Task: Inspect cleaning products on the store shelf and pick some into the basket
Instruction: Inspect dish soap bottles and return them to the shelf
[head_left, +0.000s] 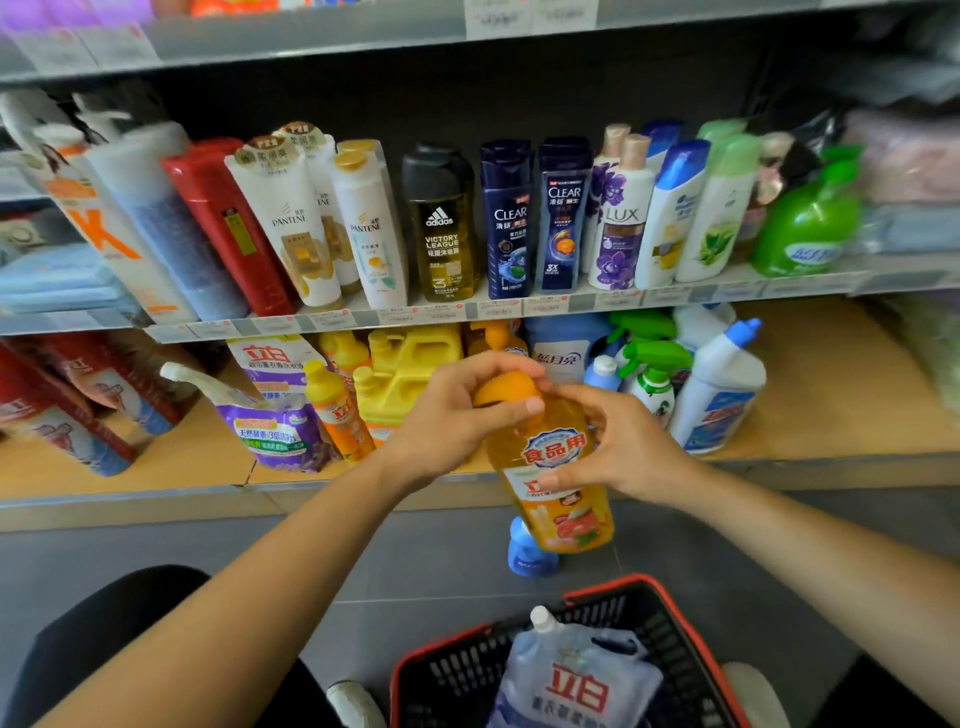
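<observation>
Head view, left hand (457, 415) and right hand (618, 447) gripping orange bottle (558, 478)

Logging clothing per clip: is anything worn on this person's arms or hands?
No. The left hand and right hand are bare, with no gloves, rings or watch visible. The left forearm and right forearm show no sleeve up to the picture's edge.

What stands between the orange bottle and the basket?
Nothing visible. The left hand and right hand hold the orange bottle; the basket is open, a pouch lies inside, a small blue bottle stands outside it.
</observation>
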